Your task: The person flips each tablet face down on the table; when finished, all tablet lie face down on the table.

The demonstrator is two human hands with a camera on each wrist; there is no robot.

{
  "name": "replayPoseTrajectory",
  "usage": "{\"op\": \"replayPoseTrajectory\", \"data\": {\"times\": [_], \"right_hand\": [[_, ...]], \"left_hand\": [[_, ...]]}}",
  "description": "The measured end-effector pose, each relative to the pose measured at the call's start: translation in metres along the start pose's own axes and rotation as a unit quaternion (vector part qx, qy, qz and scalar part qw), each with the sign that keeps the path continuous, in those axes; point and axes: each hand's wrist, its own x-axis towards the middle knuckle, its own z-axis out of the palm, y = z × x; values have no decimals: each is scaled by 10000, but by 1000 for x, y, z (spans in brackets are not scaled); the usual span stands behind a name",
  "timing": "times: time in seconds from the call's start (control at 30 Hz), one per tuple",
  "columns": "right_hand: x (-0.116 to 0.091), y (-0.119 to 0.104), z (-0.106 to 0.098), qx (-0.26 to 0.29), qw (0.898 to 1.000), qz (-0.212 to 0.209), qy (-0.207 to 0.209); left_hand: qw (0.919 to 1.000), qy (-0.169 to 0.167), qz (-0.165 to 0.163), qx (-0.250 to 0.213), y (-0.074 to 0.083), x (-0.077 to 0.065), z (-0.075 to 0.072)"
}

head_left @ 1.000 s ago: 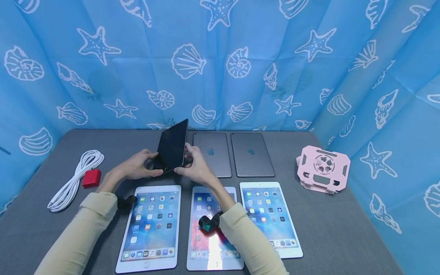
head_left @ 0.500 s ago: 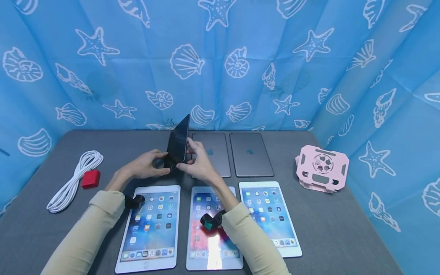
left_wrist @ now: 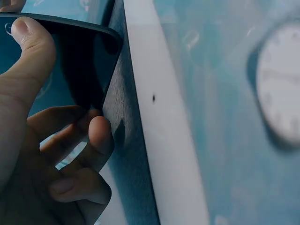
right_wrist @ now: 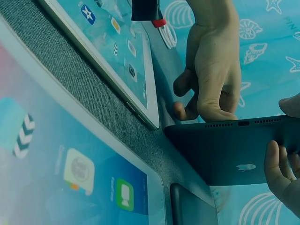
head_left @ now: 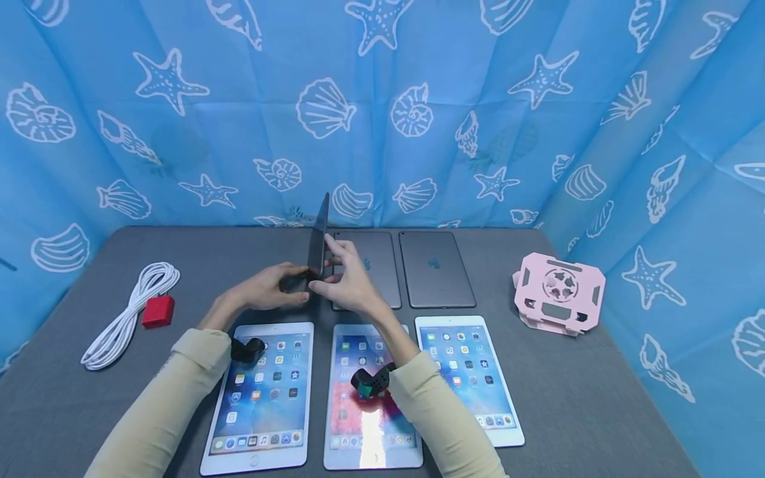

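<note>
A dark grey tablet stands almost on edge toward the back of the table, its screen facing left. My right hand grips its lower right side; in the right wrist view those fingers lie on the back, beside the logo. At the lower left part is my left hand. The left wrist view shows its thumb on the screen near the bottom edge, with curled fingers at the side edge. Two more dark tablets lie face down behind my right hand, one partly covered, the other in full view.
Three white tablets with lit screens lie in front, at left, middle and right. A white coiled cable and a red charger block are at the left. A pink stand is at the right, and a blue curtain hangs behind.
The held tablet has turned from a leftward tilt to nearly upright, so its screen shows only as a narrow strip. My left hand has moved right along with it.
</note>
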Motion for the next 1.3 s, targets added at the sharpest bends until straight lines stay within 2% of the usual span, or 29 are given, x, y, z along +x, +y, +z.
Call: {"op": "replayPoseTrajectory", "data": {"times": [0.4,0.67,0.8,0.93,1.13,1.3], "right_hand": [[-1,-1,-1,-74,9996,-254,-85],[0,0,2,48,9996,-266,-127],[1,0,5,88,9993,-294,-220],[1,2,7,-30,9993,-307,-232],[2,8,14,-238,9988,-272,-344],[3,12,15,-348,9981,-244,-454]], "left_hand": [[9984,-152,477,-253,1,5,5],[9972,-224,481,-521,1,4,4],[9938,-210,708,-828,3,0,-6],[9901,33,836,-1123,10,-7,-21],[9906,377,868,-984,26,-24,-46],[9910,442,926,-862,30,-31,-55]]}}
